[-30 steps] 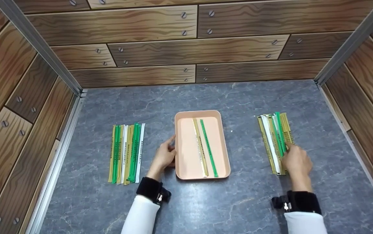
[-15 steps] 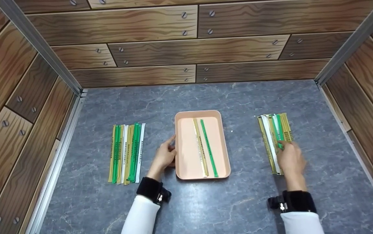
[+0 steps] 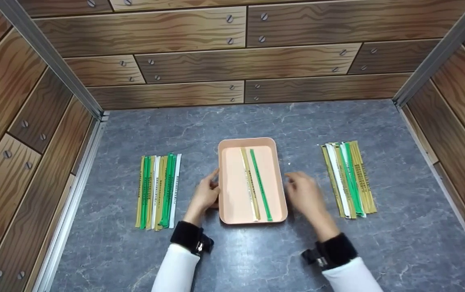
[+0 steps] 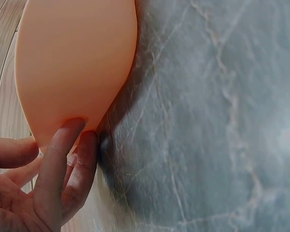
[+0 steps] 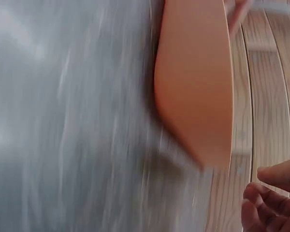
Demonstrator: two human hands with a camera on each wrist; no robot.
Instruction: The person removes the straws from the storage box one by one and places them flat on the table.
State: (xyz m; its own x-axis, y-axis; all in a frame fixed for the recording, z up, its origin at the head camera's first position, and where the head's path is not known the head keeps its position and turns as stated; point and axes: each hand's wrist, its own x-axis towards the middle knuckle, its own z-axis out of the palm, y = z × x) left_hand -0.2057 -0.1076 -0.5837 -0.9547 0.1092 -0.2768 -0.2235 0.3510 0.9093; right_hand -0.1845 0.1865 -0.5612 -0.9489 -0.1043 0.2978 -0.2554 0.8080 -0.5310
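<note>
A peach tray (image 3: 230, 182) stands on the table. In it lie a gold and a white wrapped straw (image 3: 252, 198) side by side, and a green one (image 3: 260, 184). My left hand (image 3: 206, 194) touches the tray's left side. In the left wrist view, its fingers (image 4: 63, 150) rest on the outer wall near the rim. Close to the tray's right edge is my right hand (image 3: 306, 194). Its fingers (image 5: 268, 208) are loosely bent, with nothing seen between them and the thumb. I cannot tell whether they touch the tray.
A row of several gold, green and white wrapped straws (image 3: 157, 190) lies left of the tray. Another such bundle (image 3: 348, 180) is on the right. Wood-patterned walls (image 3: 191, 65) with metal rails (image 3: 70, 219) surround the grey marbled table (image 3: 248, 259).
My right hand has left the right bundle and moved left to the tray's edge. The green straw it was touching lies in that bundle. My left hand and the tray have stayed put.
</note>
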